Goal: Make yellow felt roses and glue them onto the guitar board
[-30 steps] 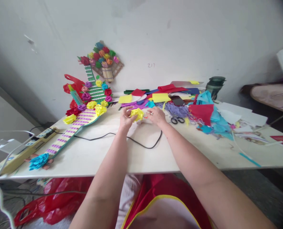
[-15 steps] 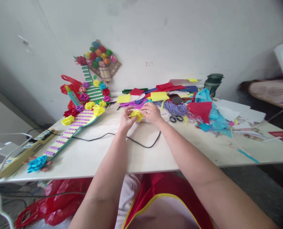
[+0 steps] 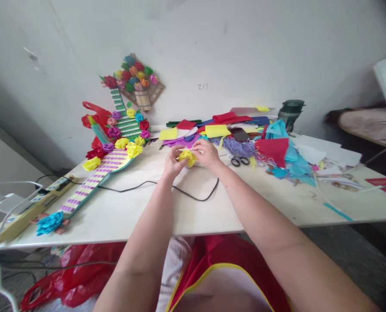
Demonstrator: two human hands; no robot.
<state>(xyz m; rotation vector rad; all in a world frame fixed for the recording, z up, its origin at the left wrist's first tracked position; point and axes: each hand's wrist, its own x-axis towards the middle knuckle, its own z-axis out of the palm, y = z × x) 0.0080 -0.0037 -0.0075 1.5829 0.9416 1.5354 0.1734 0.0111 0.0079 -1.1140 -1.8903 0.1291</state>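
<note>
A yellow paper flower is held up over the middle of the table, between my two hands. My left hand grips it from the left with closed fingers. From the right, my right hand is closed, its thumb and fingers pinched at the flower's edge; the exact contact is too small to make out. Several finished yellow paper flowers sit to the left, on a striped decorated panel. Yellow crepe paper pieces lie just behind my hands.
Black scissors and purple yarn are right of my hands. A black cable loops across the table in front. A power strip lies at the left, a dark green cup at the back right, near blue paper.
Both hands stay in nearly the same place. The yellow flower is turned slightly between the fingers, and my right fingers have shifted a little.
</note>
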